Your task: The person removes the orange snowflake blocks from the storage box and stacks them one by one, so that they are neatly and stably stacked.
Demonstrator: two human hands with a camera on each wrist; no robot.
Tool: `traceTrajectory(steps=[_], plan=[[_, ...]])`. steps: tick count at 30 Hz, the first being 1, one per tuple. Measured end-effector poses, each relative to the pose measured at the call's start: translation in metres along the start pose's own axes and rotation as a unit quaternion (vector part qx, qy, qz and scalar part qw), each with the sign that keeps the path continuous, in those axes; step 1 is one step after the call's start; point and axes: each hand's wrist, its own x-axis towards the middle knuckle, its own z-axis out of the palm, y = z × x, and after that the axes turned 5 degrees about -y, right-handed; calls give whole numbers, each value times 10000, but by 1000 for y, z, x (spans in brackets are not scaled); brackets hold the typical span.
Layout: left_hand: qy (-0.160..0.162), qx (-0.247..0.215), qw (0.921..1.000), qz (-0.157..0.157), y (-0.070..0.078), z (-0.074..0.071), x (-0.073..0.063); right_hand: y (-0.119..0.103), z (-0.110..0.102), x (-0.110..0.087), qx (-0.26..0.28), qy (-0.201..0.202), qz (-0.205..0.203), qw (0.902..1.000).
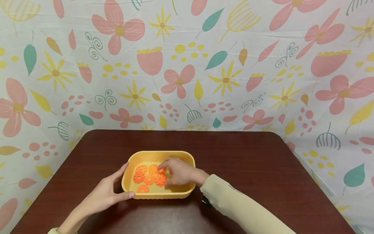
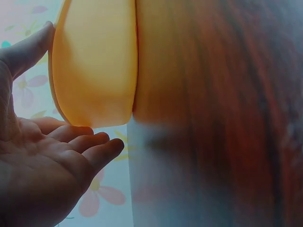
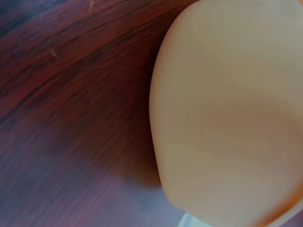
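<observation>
A yellow oblong tub stands on the table, holding several orange notched discs that lie flat, mostly gathered in its left half. My left hand grips the tub's left end, thumb on the near corner of the rim and fingers round the far side. The left wrist view shows this hand with its fingertips against the tub wall. My right hand reaches inside the tub, index fingertip at the upper right discs, thumb lower and apart from it. In the right wrist view only the tub's outside shows; the hand is hidden.
The dark brown wooden table extends around the tub, with rounded far corners. Behind it hangs a white cloth printed with flowers and leaves. A beige sleeve covers the right forearm, with a dark object at the wrist.
</observation>
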Motion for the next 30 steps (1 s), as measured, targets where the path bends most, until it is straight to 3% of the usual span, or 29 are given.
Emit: traceTrajectory(steps=[9,19,30], plan=[[2,-66,10000,16,-1,2,-1,3,2,6,170,-62,146,9997],[-22,-134,9999,-6,-3,2,0,10,5,13,437,-102,9,9990],[-88,-327,9994,-90,-2,1,1,12,8,18,361,-161,-29,9992]])
